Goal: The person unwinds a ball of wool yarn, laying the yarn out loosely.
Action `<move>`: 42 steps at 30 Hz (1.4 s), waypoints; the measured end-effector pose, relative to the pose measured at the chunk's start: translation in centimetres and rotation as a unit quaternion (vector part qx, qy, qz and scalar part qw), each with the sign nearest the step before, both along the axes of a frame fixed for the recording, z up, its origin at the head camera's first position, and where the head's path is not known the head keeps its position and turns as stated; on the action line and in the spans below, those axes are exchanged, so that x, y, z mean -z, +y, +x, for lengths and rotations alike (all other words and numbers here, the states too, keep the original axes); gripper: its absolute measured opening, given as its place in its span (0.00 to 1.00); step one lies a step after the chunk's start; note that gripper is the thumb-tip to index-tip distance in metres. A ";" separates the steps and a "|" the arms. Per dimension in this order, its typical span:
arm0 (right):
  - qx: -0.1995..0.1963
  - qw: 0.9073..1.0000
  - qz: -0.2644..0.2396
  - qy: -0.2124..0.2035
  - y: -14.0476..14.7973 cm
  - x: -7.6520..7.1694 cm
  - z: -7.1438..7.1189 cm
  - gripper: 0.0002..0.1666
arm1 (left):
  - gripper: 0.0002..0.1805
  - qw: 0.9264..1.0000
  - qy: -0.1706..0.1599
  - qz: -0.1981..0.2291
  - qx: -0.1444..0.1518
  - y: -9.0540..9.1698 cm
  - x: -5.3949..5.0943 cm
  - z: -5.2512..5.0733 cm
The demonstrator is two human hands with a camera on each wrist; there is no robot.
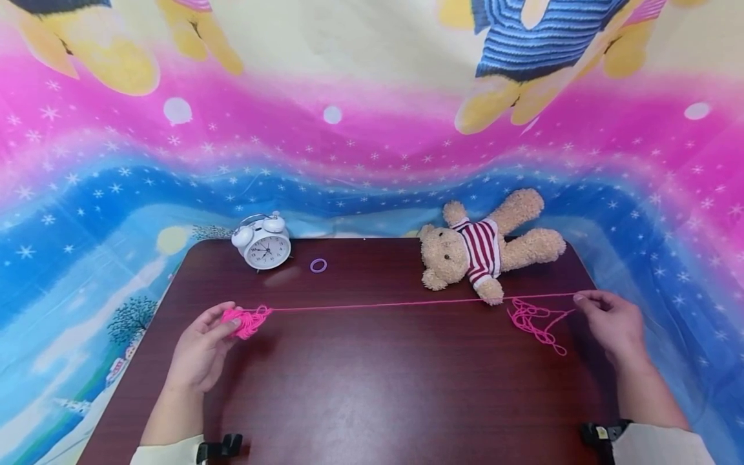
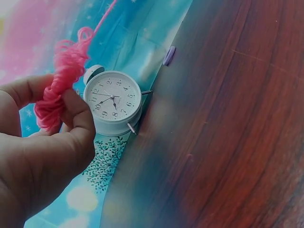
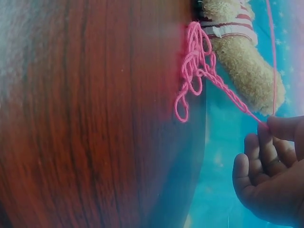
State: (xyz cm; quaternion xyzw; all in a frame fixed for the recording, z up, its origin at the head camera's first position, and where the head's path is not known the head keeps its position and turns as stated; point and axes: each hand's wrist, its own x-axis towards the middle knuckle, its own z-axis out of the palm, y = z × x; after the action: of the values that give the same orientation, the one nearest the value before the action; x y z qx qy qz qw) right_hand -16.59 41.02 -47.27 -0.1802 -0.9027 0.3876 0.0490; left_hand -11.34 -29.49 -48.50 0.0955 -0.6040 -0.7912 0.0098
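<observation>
A small bundle of bright pink yarn (image 1: 250, 322) is pinched between the thumb and fingers of my left hand (image 1: 200, 349), above the table's left side. From the bundle one strand (image 1: 378, 305) runs taut across to my right hand (image 1: 617, 326), whose thumb and forefinger pinch it. Below those fingertips trails a loose tangle of the same yarn (image 3: 194, 66), near the table's right edge. In the left wrist view the yarn bundle (image 2: 61, 83) shows tight loops, with the thumb across it.
At the back left of the dark wooden table (image 1: 360, 387) stands a white twin-bell alarm clock (image 1: 266, 248). A purple ring (image 1: 318, 265) lies beside it. A teddy bear (image 1: 479, 252) in a striped shirt lies at the back right. A patterned cloth (image 1: 372, 148) hangs behind.
</observation>
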 end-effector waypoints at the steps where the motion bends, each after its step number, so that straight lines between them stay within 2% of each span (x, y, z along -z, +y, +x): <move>1: 0.001 1.000 0.002 0.000 0.0 0.0 0.0 0.34 | 0.17 1.000 0.002 0.001 0.000 -0.1 0.0 0.0; 5: 0.001 1.000 0.004 -0.003 0.1 0.1 -0.1 0.34 | 0.17 1.000 0.011 0.006 0.000 -0.3 0.1 0.0; 11: -0.009 1.000 0.009 -0.004 0.0 0.4 -0.3 0.33 | 0.10 1.000 0.014 0.009 0.000 -0.6 0.1 0.2; 18: -0.037 0.999 0.014 -0.023 -0.3 0.7 -0.6 0.34 | 0.12 0.998 0.025 0.052 0.014 -1.0 0.1 0.2; 21: -0.049 0.998 0.015 -0.036 -0.3 0.9 -0.6 0.34 | 0.15 0.999 0.014 0.047 0.004 -1.2 0.0 0.3; 27: -0.068 0.997 0.020 -0.043 0.1 1.2 -0.8 0.33 | 0.17 0.999 -0.031 -0.007 -0.020 -1.7 -0.5 0.4; 30: -0.076 0.996 0.024 -0.049 0.5 1.5 -0.8 0.32 | 0.17 0.999 -0.039 -0.002 -0.032 -1.7 -0.6 0.3; 33: -0.083 0.994 0.028 -0.059 0.8 1.8 -0.8 0.30 | 0.17 0.999 -0.028 0.016 -0.044 -1.6 -0.6 0.2; 39: -0.112 0.989 0.041 -0.086 1.0 2.1 -0.8 0.28 | 0.18 0.998 0.014 0.054 -0.038 -1.3 -0.4 0.0; 42: -0.124 0.987 0.047 -0.090 0.8 2.2 -0.9 0.27 | 0.19 0.998 0.017 0.051 -0.041 -1.2 -0.3 -0.1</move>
State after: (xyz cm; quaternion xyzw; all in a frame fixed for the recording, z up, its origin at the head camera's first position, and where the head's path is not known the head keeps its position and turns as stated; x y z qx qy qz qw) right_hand -17.46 41.77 -49.48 -0.0983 -0.9361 0.3300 -0.0722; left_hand -11.43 -30.64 -48.16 0.1073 -0.5585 -0.8212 0.0472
